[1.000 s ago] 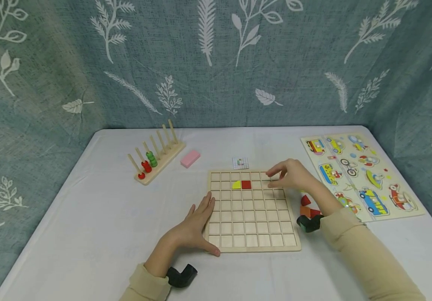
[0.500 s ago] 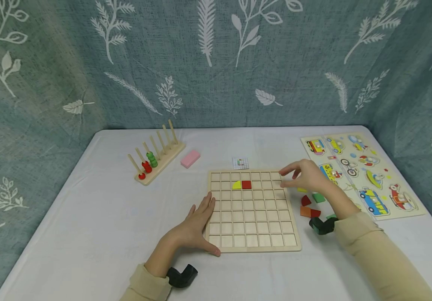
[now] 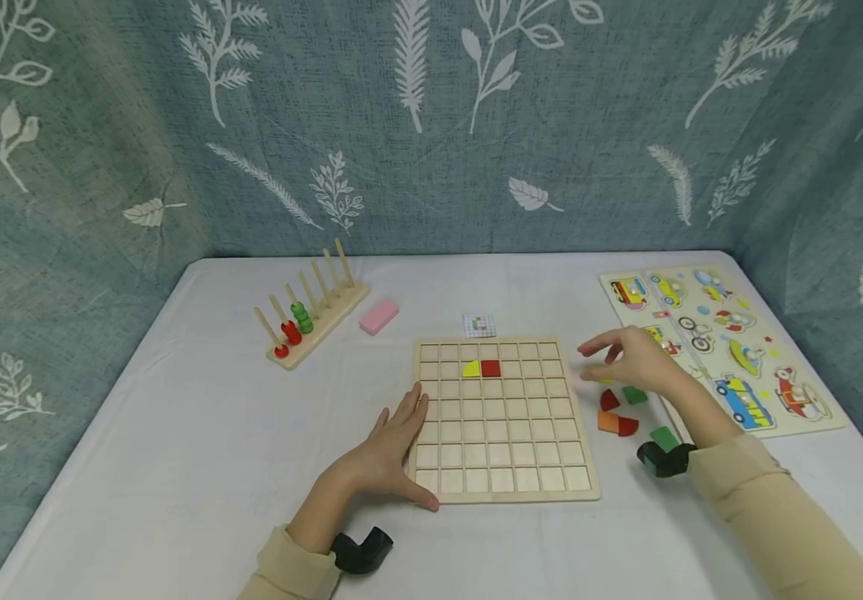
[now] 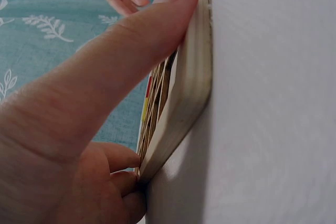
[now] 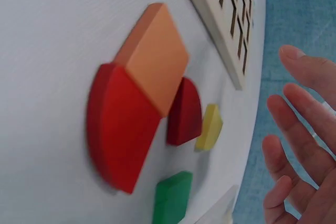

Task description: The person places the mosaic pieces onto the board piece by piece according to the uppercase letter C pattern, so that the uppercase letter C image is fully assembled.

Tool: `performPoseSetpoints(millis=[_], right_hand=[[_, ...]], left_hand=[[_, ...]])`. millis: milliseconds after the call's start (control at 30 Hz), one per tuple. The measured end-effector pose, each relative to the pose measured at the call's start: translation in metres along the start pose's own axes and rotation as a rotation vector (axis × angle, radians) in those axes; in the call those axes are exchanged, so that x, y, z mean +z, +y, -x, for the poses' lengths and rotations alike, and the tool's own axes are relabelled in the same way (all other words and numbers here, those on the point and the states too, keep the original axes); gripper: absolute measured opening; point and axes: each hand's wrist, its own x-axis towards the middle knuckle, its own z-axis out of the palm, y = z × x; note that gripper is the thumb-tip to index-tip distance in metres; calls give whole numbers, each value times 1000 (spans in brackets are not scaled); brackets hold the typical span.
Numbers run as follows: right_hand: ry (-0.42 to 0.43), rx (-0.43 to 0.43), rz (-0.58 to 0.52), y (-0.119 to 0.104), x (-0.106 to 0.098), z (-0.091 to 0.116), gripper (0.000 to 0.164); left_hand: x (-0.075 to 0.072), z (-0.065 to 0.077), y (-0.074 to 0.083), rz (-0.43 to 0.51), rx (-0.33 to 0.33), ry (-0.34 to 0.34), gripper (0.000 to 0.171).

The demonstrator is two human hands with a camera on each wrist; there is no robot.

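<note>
While I am watching from afar, the left hand (image 3: 378, 462) is lying spread along the left edge of the wooden board (image 3: 502, 454), thumb at the near corner, touching rather than clasping. The right hand (image 3: 629, 360) is hovering right of the board, thumb and forefinger parted, nothing showing between them. Near it, a yellow block (image 5: 210, 128), a dark red block (image 5: 185, 113), an orange block (image 5: 157, 59) and a green block (image 3: 634, 395) are lying on the white table (image 3: 176, 467). I am judging these blocks light, stiff, perhaps slippery, and best pinched by opposite side edges.
</note>
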Motion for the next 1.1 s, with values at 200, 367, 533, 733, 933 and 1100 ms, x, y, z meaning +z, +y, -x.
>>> performPoseSetpoints(millis=[200,367,533,733,933,1100], right_hand=[[-10,46,-1,8,1,3,36],[-10,38,10,13,2,5,37],[-15,36,34,18,2,4,38],[-21,67,51,23,3,0,40],[-28,69,46,25,2,-1,38],[-36,83,40,26,3,-1,37]], left_hand=[[1,0,-1,2,-2,-8,131],[1,2,-1,29,24,1,131],[0,3,-1,48,48,18,131],[0,1,-1,21,6,14,131],[1,0,-1,-1,-15,10,132],[0,0,0,8,-6,10,131]])
